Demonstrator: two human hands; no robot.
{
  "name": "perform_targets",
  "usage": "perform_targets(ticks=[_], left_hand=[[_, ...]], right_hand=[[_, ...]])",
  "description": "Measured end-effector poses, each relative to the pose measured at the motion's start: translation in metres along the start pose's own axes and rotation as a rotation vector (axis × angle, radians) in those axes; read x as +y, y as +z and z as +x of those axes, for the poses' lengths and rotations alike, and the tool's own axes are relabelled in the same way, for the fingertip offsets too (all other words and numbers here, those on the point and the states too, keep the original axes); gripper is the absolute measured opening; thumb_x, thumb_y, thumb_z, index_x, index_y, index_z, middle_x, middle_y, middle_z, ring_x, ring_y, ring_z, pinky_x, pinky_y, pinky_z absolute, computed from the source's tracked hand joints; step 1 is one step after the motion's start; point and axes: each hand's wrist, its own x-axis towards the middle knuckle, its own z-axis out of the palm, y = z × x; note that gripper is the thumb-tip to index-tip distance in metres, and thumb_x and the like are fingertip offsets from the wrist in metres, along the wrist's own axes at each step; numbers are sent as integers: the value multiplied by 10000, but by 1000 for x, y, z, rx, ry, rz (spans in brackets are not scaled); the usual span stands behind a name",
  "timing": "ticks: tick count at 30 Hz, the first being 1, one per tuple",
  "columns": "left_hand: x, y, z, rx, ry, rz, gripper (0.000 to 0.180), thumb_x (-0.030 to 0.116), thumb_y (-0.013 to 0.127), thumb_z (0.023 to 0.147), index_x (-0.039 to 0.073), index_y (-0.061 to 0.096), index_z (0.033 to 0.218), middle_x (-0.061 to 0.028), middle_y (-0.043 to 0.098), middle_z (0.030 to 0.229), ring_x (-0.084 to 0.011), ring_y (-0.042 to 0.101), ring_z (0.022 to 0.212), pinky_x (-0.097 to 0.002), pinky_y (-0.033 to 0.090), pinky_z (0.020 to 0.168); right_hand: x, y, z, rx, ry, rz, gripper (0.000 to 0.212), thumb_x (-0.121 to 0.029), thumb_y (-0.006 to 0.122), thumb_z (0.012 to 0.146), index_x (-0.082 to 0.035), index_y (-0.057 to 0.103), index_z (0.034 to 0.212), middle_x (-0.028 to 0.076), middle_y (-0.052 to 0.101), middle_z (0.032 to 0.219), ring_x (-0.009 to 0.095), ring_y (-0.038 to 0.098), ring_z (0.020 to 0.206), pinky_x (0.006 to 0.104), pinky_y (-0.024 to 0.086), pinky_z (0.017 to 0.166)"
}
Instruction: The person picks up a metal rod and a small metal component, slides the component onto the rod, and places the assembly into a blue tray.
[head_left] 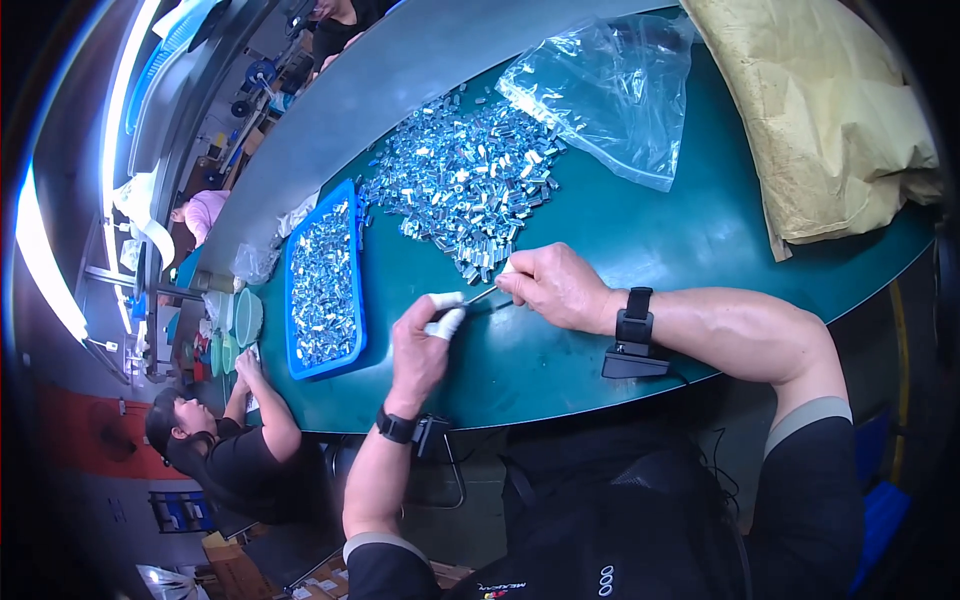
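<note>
Where your hands meet: a slim rod [482,296] bridges the small gap between them, over the table's near part and just below the narrow end of the pile.
Rod: thin, straight and light-toned, slightly slanted, its right end higher in the view; finer detail is too small to tell.
Right hand [562,288]: closed, thumb and forefinger pinching the rod's right end.
Left hand [418,352]: fingers bent, white covers [447,322] on thumb and forefinger, tips at the rod's left end; whether they grip it, you cannot tell.
Pile [470,185]: small, short metal parts, silvery with bluish glints, lying at all angles, broad at the far side and tapering toward your hands.
Tray [359,325]: blue, oblong, left of your pile and filled with similar shiny pieces.
Bag [630,110]: clear plastic, wrinkled, beside the pile's far right.
Sack [815,110]: tan, creased, right of the bag.
Table [640,240]: green top, curved at its rim by the lens.
Wrists: a black band [635,318] on each of yours.
Co-worker [245,455]: dark top, to your left.
</note>
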Motion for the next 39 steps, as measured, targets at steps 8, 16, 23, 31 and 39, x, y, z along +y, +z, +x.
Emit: perform_targets(ticks=[8,16,23,31,39], left_hand=[[-77,-126,12,502,-77,560,266,43,699,954,33,710,1220,-69,734,1106,-170,684,977,-298,533,864],[-17,-21,61,73,238,394,327,47,756,897,69,711,1221,-96,703,1065,-229,686,918,-340,541,794],[-18,-7,69,22,225,499,290,56,755,896,69,716,1183,-86,697,1002,-252,675,869,-341,534,770],[-14,8,24,116,-318,-596,154,44,688,986,21,688,1138,-71,725,1096,-156,707,906,-255,569,783],[-11,24,6,65,-374,-788,222,43,661,1002,24,639,1222,-100,729,1024,-152,723,883,-228,586,774]], right_hand=[[-3,1,2,-6,23,33,352,-284,621,987,-25,664,752,120,706,702,309,686,667,443,512,648],[-7,-2,1,-18,106,57,345,-284,628,986,-23,671,764,120,715,714,297,696,678,433,520,660],[-6,-3,1,-16,92,36,346,-293,635,981,-20,669,771,136,705,718,319,685,682,443,513,657],[-3,-3,2,9,62,1,332,-293,643,974,-24,668,780,149,688,713,346,668,683,457,501,647],[-2,0,2,26,78,66,332,-294,635,978,-24,672,788,137,698,718,321,680,678,439,507,644]])
